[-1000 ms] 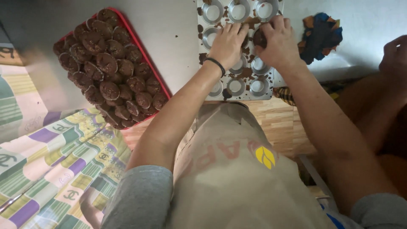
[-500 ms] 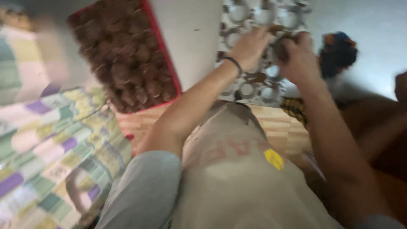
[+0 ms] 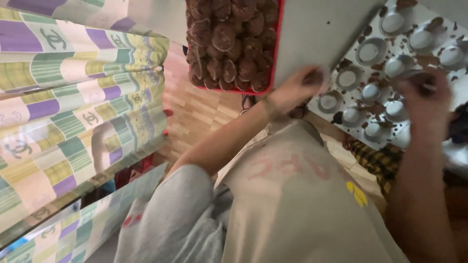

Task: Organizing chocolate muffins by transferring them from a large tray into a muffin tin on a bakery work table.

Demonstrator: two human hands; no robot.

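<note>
Since a second ago the view has swung left and closer: the red tray (image 3: 279,46) of brown muffins (image 3: 224,36) now fills the top centre, the muffin tin (image 3: 380,68) has slid to the upper right, and the dark, blue-edged thing that lay past the tin is out of sight. Both hands were together over the tin's cups then; now they are apart.

The left hand (image 3: 297,87) lies at the tin's near-left corner, fingers curled at its edge; motion blur hides whether it grips the rim or only rests there. The right hand (image 3: 426,104) is over the tin's near-right cups, fingers bent down, blurred; I cannot tell what it holds, if anything.

The tin is pale grey metal with round, shallow cups, each empty and shiny, and dark crumbs are scattered on the flat between them. It lies on the grey table (image 3: 321,29), just right of the tray. The muffins are rough-topped, domed and packed tight. A glossy checked tablecloth (image 3: 73,112) in green, purple and cream hangs left. A beige apron (image 3: 302,204) covers the person's front.
</note>
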